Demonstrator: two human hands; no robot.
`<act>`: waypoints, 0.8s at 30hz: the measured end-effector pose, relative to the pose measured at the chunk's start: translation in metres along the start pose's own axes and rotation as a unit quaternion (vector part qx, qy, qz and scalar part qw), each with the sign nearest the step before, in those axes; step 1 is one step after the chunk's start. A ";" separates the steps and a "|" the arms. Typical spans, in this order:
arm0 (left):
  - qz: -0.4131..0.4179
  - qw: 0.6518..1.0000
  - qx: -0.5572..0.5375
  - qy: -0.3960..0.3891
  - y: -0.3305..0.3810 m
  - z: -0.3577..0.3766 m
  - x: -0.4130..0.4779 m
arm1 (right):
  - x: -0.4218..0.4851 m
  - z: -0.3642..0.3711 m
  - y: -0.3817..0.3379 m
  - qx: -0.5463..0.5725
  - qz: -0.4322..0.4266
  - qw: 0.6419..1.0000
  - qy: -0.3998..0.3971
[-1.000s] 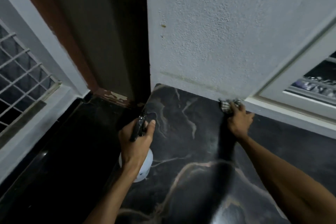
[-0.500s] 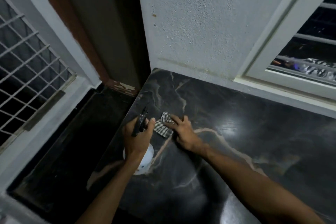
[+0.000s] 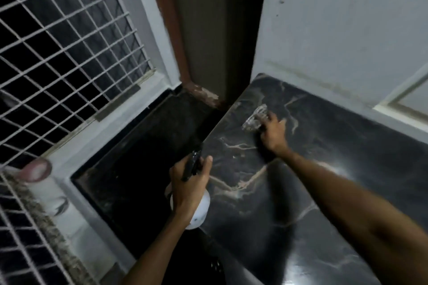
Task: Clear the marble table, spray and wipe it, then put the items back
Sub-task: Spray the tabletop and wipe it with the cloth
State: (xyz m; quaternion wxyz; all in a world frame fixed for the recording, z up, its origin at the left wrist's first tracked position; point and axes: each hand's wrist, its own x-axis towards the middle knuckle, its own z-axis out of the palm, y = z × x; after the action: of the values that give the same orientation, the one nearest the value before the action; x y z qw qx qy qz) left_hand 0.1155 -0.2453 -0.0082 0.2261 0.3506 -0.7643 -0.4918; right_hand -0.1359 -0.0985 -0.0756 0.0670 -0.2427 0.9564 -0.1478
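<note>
A person's right hand presses a crumpled cloth into the marble table's far corner, wiping, while the left hand grips the spray bottle clear.

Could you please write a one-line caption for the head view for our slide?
Right hand presses a checked cloth on the dark marble table; left hand grips a spray bottle.

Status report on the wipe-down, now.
Left hand gripping white spray bottle at table edge. Right hand pressing cloth on marble table, far left corner. Nothing obstructing.
</note>
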 end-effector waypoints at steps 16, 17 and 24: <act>0.012 0.999 0.023 0.046 -0.045 -0.082 0.005 | -0.163 0.079 -0.163 0.068 -0.256 0.955 -0.129; 0.010 0.999 0.013 0.045 -0.044 -0.082 -0.001 | -0.178 0.077 -0.154 0.071 -0.295 0.940 -0.153; 0.033 0.999 0.019 0.022 -0.030 -0.054 -0.055 | -0.114 0.014 -0.042 -0.021 -0.051 0.998 -0.023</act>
State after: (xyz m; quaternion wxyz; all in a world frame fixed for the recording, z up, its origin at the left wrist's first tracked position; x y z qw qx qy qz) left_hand 0.1980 -0.2435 -0.0131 0.2523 0.3405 -0.7792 -0.4618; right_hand -0.0151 -0.0819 -0.0688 0.0763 -0.2958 0.9440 -0.1249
